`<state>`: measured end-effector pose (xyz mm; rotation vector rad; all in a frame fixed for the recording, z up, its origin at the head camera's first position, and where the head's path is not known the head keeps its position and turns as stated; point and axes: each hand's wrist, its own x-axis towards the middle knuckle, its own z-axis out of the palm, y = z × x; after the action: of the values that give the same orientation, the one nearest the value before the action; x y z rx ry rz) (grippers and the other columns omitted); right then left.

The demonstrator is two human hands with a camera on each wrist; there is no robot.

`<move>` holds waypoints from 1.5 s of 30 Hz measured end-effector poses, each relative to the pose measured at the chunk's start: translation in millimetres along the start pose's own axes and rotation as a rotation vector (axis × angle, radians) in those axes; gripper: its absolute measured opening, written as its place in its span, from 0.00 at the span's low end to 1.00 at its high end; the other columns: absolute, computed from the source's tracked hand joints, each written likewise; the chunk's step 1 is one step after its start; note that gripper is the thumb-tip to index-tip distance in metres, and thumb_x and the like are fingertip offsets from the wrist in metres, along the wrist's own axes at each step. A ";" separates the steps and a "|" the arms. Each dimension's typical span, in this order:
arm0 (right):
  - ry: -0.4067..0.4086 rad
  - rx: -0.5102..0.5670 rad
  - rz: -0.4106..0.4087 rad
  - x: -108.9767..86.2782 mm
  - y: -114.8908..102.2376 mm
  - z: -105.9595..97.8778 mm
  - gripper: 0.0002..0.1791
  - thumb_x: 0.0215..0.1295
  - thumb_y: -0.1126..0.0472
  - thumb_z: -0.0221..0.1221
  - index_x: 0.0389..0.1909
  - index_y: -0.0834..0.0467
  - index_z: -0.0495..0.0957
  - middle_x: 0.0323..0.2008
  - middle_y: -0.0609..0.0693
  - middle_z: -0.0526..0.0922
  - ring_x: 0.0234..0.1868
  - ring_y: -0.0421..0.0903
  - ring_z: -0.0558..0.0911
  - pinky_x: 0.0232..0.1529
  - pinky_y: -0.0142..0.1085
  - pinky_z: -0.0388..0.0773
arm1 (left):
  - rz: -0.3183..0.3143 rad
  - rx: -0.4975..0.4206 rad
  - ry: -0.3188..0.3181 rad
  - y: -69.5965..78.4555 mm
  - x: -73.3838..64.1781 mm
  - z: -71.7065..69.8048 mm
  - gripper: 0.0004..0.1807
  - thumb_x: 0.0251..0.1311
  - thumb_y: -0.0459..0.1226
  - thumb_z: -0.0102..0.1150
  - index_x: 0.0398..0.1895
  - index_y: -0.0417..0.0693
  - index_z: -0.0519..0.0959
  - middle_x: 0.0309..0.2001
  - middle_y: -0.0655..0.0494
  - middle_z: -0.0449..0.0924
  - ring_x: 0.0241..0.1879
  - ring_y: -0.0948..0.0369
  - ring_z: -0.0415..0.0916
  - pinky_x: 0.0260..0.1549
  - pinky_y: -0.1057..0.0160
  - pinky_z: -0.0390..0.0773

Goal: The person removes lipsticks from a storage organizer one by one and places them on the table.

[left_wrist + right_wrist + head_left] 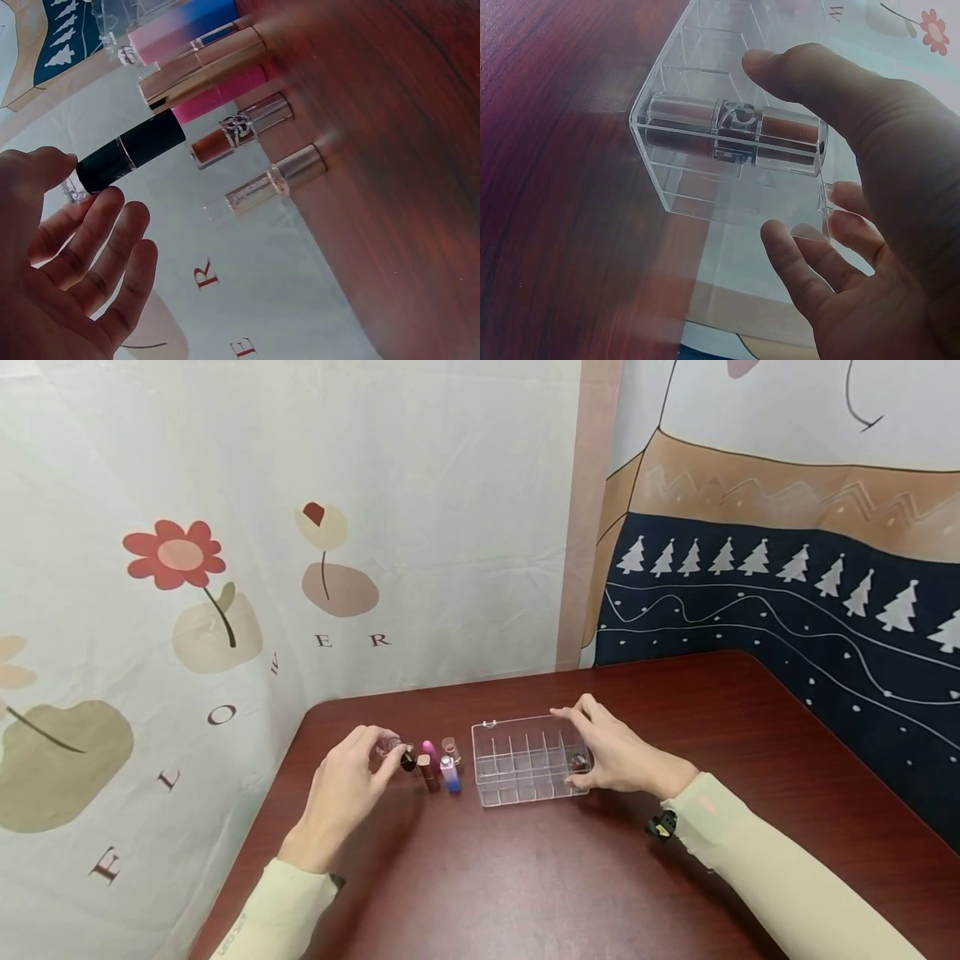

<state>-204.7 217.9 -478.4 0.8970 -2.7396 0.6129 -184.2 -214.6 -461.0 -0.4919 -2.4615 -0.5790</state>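
Note:
My left hand [341, 789] pinches a black lipstick tube [131, 150] with a clear end between thumb and fingertips, at the left of a cluster of standing lipsticks. Among these are a pink-and-blue lipstick [450, 774], a brown-gold lipstick [427, 772], a magenta one [217, 94] and two clear-bodied ones, one with a red-brown base [244, 127]. With thumb and fingers spread across its right end, my right hand [618, 752] grips a clear divided organizer box [517, 764]. Inside the box's right end stands one clear-and-brown lipstick [739, 131], partly behind my hand in the head view.
The dark red wooden table [525, 877] carries everything. A pale flower-print cloth [450, 527] hangs behind and to the left; a navy cloth with white trees [750, 602] hangs at the right. The box stands just right of the lipsticks.

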 end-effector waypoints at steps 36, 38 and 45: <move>0.025 -0.002 -0.014 0.0 1.4 1.2 0.61 0.49 0.56 0.93 0.84 0.59 0.72 0.54 0.51 0.73 0.52 0.46 0.74 0.53 0.43 0.83 | -0.076 0.026 -0.195 -15.0 -11.2 24.5 0.06 0.77 0.41 0.78 0.50 0.52 0.90 0.42 0.56 0.90 0.35 0.59 0.84 0.34 0.57 0.83; 0.019 0.000 -0.007 -0.2 1.7 1.4 0.61 0.50 0.56 0.93 0.84 0.59 0.72 0.54 0.50 0.73 0.53 0.45 0.74 0.53 0.42 0.83 | -0.084 0.027 -0.204 -15.2 -11.4 24.9 0.07 0.77 0.41 0.78 0.50 0.52 0.90 0.42 0.56 0.90 0.35 0.59 0.83 0.34 0.57 0.82; 0.013 0.005 -0.001 -0.7 1.8 1.1 0.61 0.51 0.55 0.93 0.85 0.59 0.72 0.54 0.50 0.73 0.52 0.44 0.73 0.52 0.41 0.82 | -0.077 0.030 -0.216 -16.8 -11.3 27.7 0.07 0.76 0.41 0.78 0.49 0.52 0.89 0.42 0.57 0.89 0.36 0.59 0.85 0.36 0.56 0.84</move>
<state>-205.3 219.0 -480.2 0.8922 -2.7269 0.6235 -195.2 -217.3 -493.5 -0.4709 -2.6998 -0.5434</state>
